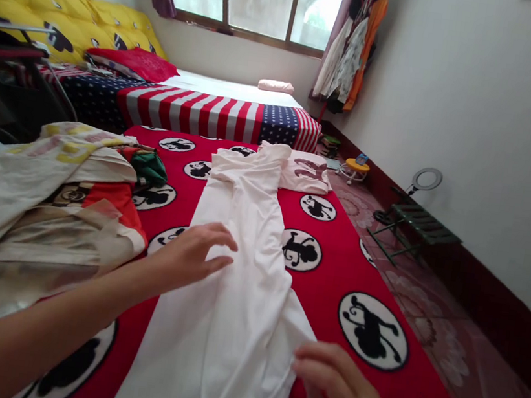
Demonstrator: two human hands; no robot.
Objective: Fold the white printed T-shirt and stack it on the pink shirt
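Note:
A long white garment (244, 248) lies stretched lengthwise on the red blanket (333, 280), wrinkled down its middle and right side. Over its left half hovers my left hand (200, 249), thumb and fingers apart with nothing between them. My right hand (343, 389) is at the garment's lower right edge, fingers bent and the thumb held away from them. Whether its fingertips touch the cloth, I cannot tell. Just past the garment's far end sits a folded pale pink shirt (305, 173) with a brown print.
A pile of clothes (74, 200) covers the left side. Behind stands a bed with a striped, starred cover (198, 112) and a red pillow (136, 63). Along the right wall are a green folding stool (419, 219), a ring light (427, 179) and a small yellow stool (355, 166).

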